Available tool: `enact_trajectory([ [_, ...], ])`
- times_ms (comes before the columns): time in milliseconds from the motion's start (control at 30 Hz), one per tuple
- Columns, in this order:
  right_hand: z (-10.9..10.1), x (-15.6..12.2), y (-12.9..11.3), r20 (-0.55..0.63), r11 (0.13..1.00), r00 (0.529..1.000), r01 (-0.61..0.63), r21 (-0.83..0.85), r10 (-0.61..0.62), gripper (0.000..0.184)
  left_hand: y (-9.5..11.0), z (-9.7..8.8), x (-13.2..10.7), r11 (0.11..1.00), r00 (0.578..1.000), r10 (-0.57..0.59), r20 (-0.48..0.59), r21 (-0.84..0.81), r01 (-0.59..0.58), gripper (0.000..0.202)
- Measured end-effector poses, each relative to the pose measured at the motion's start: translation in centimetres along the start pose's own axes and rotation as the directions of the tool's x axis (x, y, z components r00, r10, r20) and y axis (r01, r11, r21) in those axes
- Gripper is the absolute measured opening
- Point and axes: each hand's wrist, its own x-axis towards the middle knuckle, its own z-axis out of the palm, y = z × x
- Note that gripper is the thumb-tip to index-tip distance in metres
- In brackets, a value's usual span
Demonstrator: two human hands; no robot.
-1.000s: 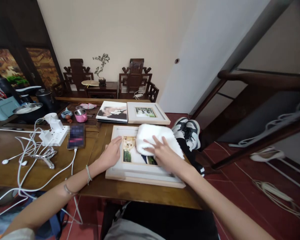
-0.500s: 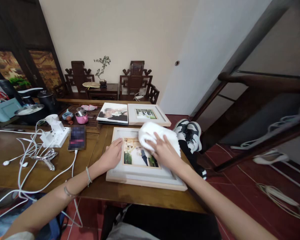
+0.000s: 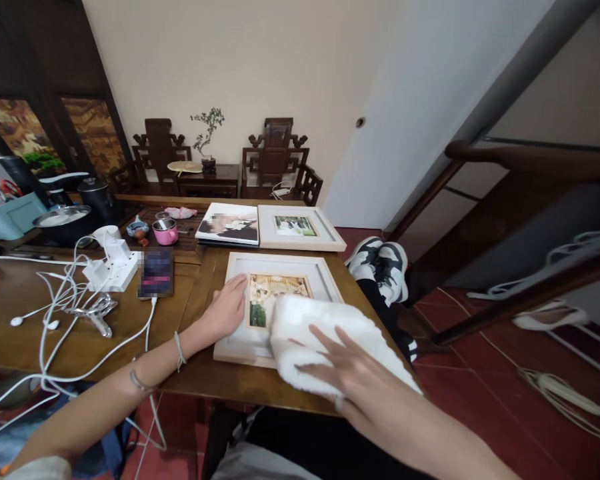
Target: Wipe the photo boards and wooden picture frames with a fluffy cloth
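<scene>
A pale wooden picture frame (image 3: 233, 333) lies flat on the table, with a colour photo (image 3: 257, 313) set in a white mount. My left hand (image 3: 227, 308) holds the frame at its left edge, fingers close together over the rim and thumb hidden. Over the frame's lower right part, a thick white fluffy cloth (image 3: 300, 320) covers much of the photo and hangs past the front edge. My right hand (image 3: 347, 360) grips this cloth from above, its fingers spread over the pile and the thumb side low near the table edge.
A second picture frame (image 3: 325, 233) lies behind, beside a stack topped by a photo panel (image 3: 227, 227). To the left are a phone (image 3: 155, 273) on a cable, a power strip (image 3: 120, 270), tangled white cables and a pink cup (image 3: 165, 232). Shoes (image 3: 380, 263) show at the right.
My right hand has drawn the cloth down and to the right, from the frame's upper right area to its lower right corner. My left hand stays on the left edge.
</scene>
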Motion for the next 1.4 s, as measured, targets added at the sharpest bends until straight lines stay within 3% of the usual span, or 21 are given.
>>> enact_trajectory([
  [100, 0.0, 0.0, -1.2, 0.034, 0.999, 0.999, 0.029, 0.039, -0.03, 0.069, 0.0, -0.1, 0.1, 1.0, 1.0, 0.002, 0.015, 0.003, -0.002, 0.047],
  [167, 0.4, 1.9, -0.1, -0.015, 1.0, 1.0, 0.019, -0.011, -0.019, 0.066, -0.2, -0.1, 0.2, 0.999, 0.999, 0.036, 0.005, -0.002, -0.036, 0.045],
  [367, 0.5, 10.2, 8.2, -0.311, 0.947, 0.947, -0.174, -0.27, 0.085, 0.057, -0.6, -0.2, 0.3, 0.997, 0.997, 0.07, 0.019, -0.01, -0.07, 0.042],
  [467, -0.2, 12.5, 10.2, -0.344, 0.938, 0.932, -0.214, -0.274, 0.112, 0.057, -0.9, 0.1, 0.3, 0.996, 0.996, 0.087, -0.006, -0.03, -0.087, 0.041],
  [567, -0.1, 11.9, 8.8, -0.279, 0.966, 0.959, -0.122, -0.23, 0.055, 0.058, -1.2, 0.5, 0.4, 0.994, 0.994, 0.095, -0.054, -0.048, -0.097, 0.041],
  [733, 0.3, 5.6, 2.5, -0.111, 0.996, 0.991, 0.077, -0.04, -0.081, 0.062, -1.1, 0.9, 0.4, 0.995, 0.994, 0.084, -0.076, -0.038, -0.087, 0.042],
  [833, -0.1, 2.1, 0.0, 0.002, 0.993, 0.995, 0.101, 0.056, -0.101, 0.067, -0.7, 0.7, 0.3, 0.997, 0.995, 0.08, -0.065, -0.016, -0.081, 0.043],
  [900, -0.2, 1.5, -0.5, 0.03, 0.993, 0.995, 0.093, 0.067, -0.095, 0.069, -0.5, 0.5, 0.3, 0.997, 0.996, 0.074, -0.048, -0.005, -0.074, 0.044],
  [1000, 0.3, 3.1, 0.8, -0.033, 0.997, 0.996, 0.082, -0.009, -0.082, 0.065, -0.2, 0.2, 0.2, 0.997, 0.997, 0.073, -0.011, 0.002, -0.073, 0.043],
  [1167, 0.6, 9.7, 5.3, -0.213, 0.976, 0.977, -0.031, -0.216, -0.016, 0.061, 0.0, -0.4, 0.2, 0.996, 0.997, 0.076, 0.026, -0.057, -0.074, 0.042],
  [1267, -0.3, 13.5, 6.6, -0.253, 0.959, 0.967, -0.063, -0.277, -0.01, 0.061, -0.3, -0.4, 0.3, 0.985, 0.994, 0.102, -0.042, -0.134, -0.106, 0.045],
  [1400, -1.0, 16.0, 5.5, -0.208, 0.966, 0.978, -0.029, -0.259, -0.027, 0.055, -0.5, -0.4, 0.5, 0.979, 0.985, 0.079, -0.15, -0.174, -0.105, 0.05],
])
